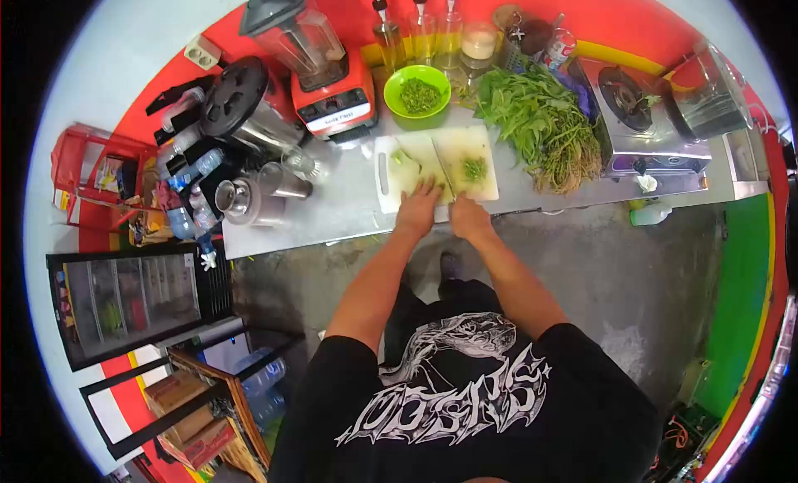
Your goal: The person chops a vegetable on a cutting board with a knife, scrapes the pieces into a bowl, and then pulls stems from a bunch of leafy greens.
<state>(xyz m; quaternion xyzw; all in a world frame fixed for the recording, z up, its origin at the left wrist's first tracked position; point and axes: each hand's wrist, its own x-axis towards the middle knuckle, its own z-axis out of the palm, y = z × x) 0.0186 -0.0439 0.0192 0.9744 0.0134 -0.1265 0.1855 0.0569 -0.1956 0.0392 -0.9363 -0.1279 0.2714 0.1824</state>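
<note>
One knife (pixel 445 182) in the clenched right hand (pixel 470 218); left hand (pixel 418 209) at the cutting board's (pixel 391 188) near edge, grip unclear; chopped greens (pixel 474 168) fine, dark.

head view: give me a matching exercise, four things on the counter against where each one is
Things:
1 knife
2 green bowl
3 leafy greens
4 gas stove

Places:
a just behind the cutting board
b at the right end of the counter
c in the right hand
d between the board and the stove

Pairs: 1-c, 2-a, 3-d, 4-b
</note>
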